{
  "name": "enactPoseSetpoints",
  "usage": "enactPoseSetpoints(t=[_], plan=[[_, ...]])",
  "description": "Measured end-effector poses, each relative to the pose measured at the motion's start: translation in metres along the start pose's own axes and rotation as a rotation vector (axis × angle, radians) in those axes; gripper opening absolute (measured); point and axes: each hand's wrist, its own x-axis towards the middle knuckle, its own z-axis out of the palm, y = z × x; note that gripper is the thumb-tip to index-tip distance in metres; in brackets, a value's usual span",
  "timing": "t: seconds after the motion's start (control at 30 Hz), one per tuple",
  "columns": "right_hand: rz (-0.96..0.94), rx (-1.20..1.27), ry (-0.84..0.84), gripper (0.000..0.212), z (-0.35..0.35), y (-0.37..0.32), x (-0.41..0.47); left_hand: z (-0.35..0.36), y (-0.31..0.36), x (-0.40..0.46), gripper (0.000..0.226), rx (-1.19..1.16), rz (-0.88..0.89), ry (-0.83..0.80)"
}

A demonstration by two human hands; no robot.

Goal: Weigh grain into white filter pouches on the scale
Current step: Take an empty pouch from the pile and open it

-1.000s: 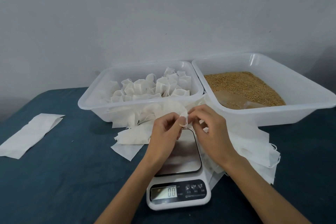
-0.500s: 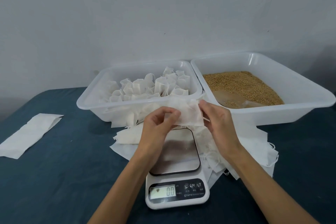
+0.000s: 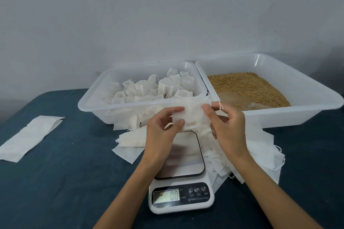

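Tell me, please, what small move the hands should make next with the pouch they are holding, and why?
Probably spread the pouch's mouth open. The left hand and right hand pinch its two sides above the scale, and it looks flat and empty. The display reads 0.0, so nothing is weighed yet, and the grain sits in the right tub.

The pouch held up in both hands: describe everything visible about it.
The pouch is a small, flat rectangle of thin white fabric-like filter material, apparently empty. It is held up above the scale, in front of the trays. The left hand pinches its left edge, the right hand its right edge. A thin white drawstring loops by the right fingers.
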Motion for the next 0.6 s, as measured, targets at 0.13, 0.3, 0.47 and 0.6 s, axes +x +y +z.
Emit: enactPoseSetpoints(t=[0.13,0.3,0.47,0.6], plan=[[0.056,0.034,-0.134,0.011,0.0044,0.0002,-0.0019,-0.0007,0.0004,0.0005,0.031,-0.019,0.001,0.01],[0.011,0.046,-0.039,0.015,0.0002,0.0018,0.0003,-0.0047,0.0009,0.0032,0.027,-0.034,-0.03,0.079],[0.022,0.072,-0.232,0.026,0.0043,0.0015,-0.0023,-0.0041,0.0021,0.0032,0.028,-0.027,-0.032,0.074],[0.018,0.092,-0.201,0.052,0.0027,0.005,-0.0027,-0.0059,0.0012,0.0046,0.028,-0.08,-0.078,0.095]])
